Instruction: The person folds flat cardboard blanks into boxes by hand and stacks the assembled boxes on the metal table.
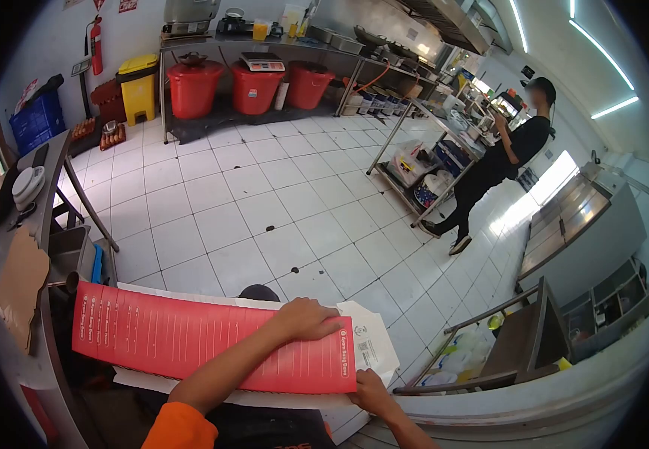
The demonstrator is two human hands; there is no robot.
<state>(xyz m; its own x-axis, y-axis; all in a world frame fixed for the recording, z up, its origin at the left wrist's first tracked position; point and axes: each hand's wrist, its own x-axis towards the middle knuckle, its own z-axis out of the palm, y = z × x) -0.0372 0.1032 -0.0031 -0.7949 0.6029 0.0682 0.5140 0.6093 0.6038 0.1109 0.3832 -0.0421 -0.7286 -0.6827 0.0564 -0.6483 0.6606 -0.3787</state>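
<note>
A long fanned stack of red printed cardboard sheets [190, 337] lies across my lap, with white edges showing beneath it. My left hand [309, 319] rests over its far edge near the right end, fingers bent together against the cardboard. At the near right corner, my right hand [371, 391] has its fingers wrapped round the edge of the stack; some fingertips are hidden beneath. Beyond the right end sticks out a white flap [369, 340] with small print.
A metal table [55, 161] with brown cardboard [23, 280] stands at left. Red bins [196, 90] are under the back counter. A co-worker [515, 146] stands by a wheeled metal rack [406, 183]. A brown wooden shelf [500, 340] is at right.
</note>
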